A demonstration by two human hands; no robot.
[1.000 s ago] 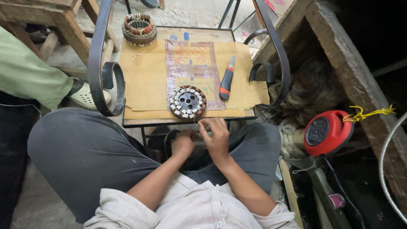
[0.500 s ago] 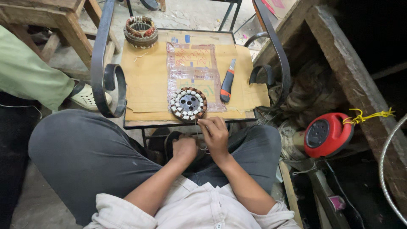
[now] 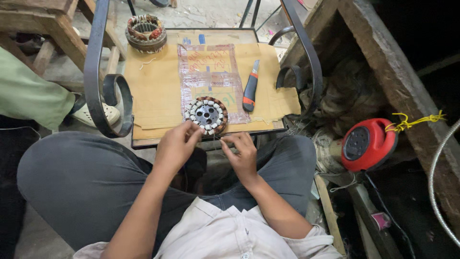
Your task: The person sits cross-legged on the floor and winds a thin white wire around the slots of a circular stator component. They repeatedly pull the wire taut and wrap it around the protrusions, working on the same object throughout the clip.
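At the near edge of the cardboard-covered seat sits the round motor stator with white-capped slots and copper windings (image 3: 207,115), flat on its face, half on a taped clear plastic sheet (image 3: 211,76), and both hands are right up against it; the left hand (image 3: 176,145) comes in from the near left, fingertips drawn together and touching the stator's lower left rim, pinching something too fine to make out; the right hand (image 3: 241,152) sits just below and to the right, off the seat edge, thumb and forefinger closed as if on a thin wire, though the wire itself is barely visible; just right of the stator lies an orange-and-black utility knife (image 3: 250,86), pointing away, resting on the brown cardboard sheet (image 3: 153,91); up at the far left corner stands a second wound stator ring with reddish coils (image 3: 145,31), well apart from the hands; curled black iron armrests (image 3: 103,81) flank the seat on both sides; off to the right, down among timber and clutter, a red round cable reel (image 3: 366,144) with a yellow cord tied beside it; at far left, someone's green sleeve (image 3: 28,93) and a pale shoe
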